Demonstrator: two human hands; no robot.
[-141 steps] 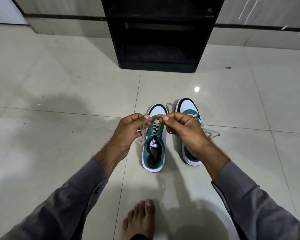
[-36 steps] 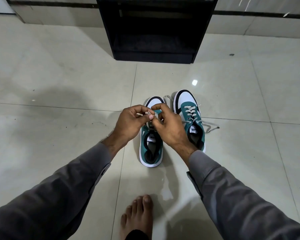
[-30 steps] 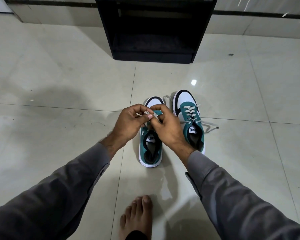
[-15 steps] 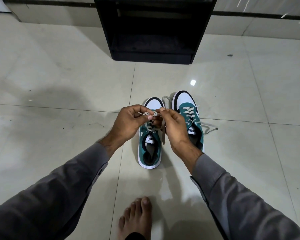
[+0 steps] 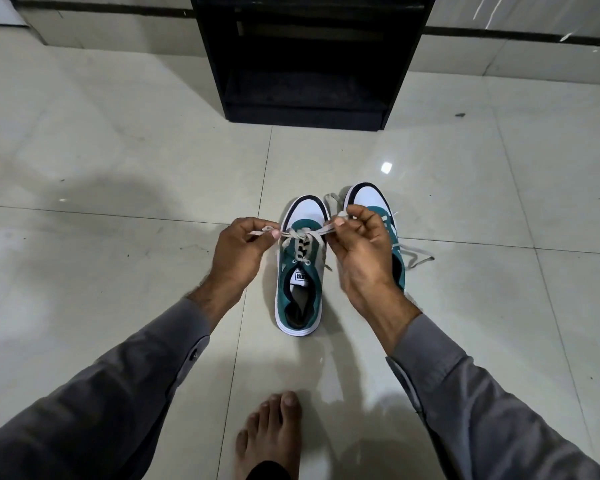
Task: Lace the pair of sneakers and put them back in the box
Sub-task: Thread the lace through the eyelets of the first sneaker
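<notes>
Two teal and white sneakers stand side by side on the tiled floor, toes pointing away from me. The left sneaker [image 5: 300,289] has a white lace [image 5: 300,233] stretched sideways across its upper eyelets. My left hand [image 5: 241,251] pinches one end of that lace, and my right hand [image 5: 361,251] pinches the other end. The two hands are apart, with the lace taut between them. The right sneaker [image 5: 369,199] is largely hidden behind my right hand; its loose lace end [image 5: 416,256] trails on the floor to the right. No shoe box is in view.
A black open shelf unit [image 5: 305,60] stands on the floor straight ahead against the wall. My bare foot [image 5: 271,434] rests on the tiles near the bottom edge. Glossy tiled floor [image 5: 118,168] spreads to both sides.
My hands were close together over the left sneaker's laces. They have now drawn apart sideways, pulling the lace ends tight. The camera has tilted slightly.
</notes>
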